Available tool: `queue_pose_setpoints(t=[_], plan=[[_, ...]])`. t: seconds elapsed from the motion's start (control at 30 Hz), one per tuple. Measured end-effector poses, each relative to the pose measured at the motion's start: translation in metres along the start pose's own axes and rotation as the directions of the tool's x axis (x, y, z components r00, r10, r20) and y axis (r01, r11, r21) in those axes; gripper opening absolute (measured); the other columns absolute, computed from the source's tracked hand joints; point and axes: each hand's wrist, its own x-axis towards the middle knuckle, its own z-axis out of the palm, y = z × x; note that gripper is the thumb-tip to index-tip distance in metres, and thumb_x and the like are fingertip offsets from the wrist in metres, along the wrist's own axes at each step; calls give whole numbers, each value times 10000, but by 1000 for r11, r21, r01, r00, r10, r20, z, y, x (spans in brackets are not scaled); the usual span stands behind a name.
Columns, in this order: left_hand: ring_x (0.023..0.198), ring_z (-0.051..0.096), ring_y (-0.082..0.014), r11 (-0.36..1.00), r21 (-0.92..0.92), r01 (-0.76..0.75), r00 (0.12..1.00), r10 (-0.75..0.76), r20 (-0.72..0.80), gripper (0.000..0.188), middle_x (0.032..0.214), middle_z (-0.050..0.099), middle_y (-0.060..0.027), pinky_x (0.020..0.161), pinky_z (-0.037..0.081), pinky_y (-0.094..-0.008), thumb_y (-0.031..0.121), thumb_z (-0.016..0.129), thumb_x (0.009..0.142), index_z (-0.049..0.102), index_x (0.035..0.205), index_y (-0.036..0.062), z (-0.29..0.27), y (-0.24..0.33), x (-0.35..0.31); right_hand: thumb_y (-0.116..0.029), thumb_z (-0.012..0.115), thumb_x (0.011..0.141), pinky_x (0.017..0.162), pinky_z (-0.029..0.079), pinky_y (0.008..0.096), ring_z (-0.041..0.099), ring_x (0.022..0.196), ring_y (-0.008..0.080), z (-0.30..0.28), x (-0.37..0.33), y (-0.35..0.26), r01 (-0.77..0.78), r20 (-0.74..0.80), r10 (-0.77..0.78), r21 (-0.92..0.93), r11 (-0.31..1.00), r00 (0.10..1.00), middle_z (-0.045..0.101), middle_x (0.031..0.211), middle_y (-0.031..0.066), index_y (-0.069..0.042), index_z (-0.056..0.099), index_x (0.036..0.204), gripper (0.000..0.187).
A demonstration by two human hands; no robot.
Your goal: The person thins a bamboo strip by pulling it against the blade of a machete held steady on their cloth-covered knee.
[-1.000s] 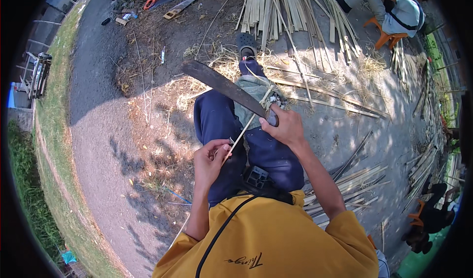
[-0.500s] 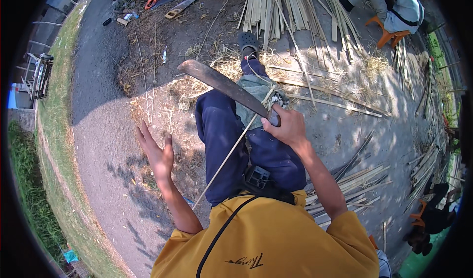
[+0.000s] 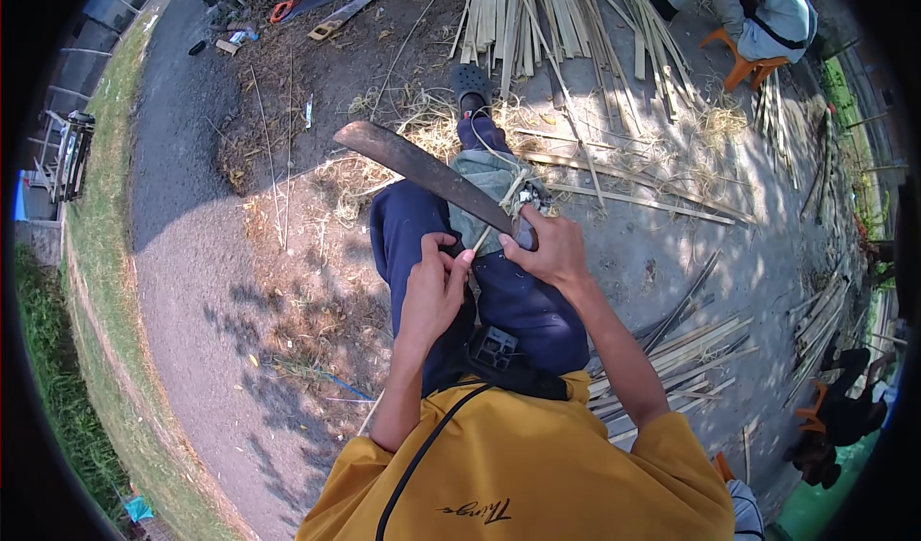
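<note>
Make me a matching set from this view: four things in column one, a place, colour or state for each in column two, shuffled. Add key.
Column one
1. Broad-bladed knife
2. Thin pale strip
3. Cloth
4. Stool

Column two
A. Greyish green, partly hidden behind the blade
B. Orange, under a seated person at upper right
C. At the fingertips of the left hand
D. Gripped by the right hand

Pairs: 1-D, 2-C, 3-A, 4-B
</note>
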Motion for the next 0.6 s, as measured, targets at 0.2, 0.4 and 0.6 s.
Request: queue_pose_setpoints(t=[0.2,0.4,0.6], plan=[[625,566,-50,987,-49,-156,987,154,-33,181,718,634,-17,563,433,-235,145,640,1074,654,1089,-35,4,-13,1,-622,779,815,578,528,474,701,608,361,-7,-1,3,34,-6,-34,39,999,999,641,598,140,-81,703,957,564],[662,522,-12,994,-94,-49,998,45,-46,174,716,602,29,584,398,-206,125,656,1063,726,1008,-25,6,-3,5,-535,869,792,628,552,428,728,666,327,-21,-14,-1,47,-38,-43,130,990,998,695,724,139,-42,654,1010,580],[605,489,-19,976,-149,-160,987,154,-52,213,681,625,-7,534,363,-241,158,673,1054,722,987,-39,19,-2,30,-525,869,818,692,592,437,767,762,348,-31,3,-13,10,16,-15,274,962,1000,737,875,145,-39,604,1089,616]])
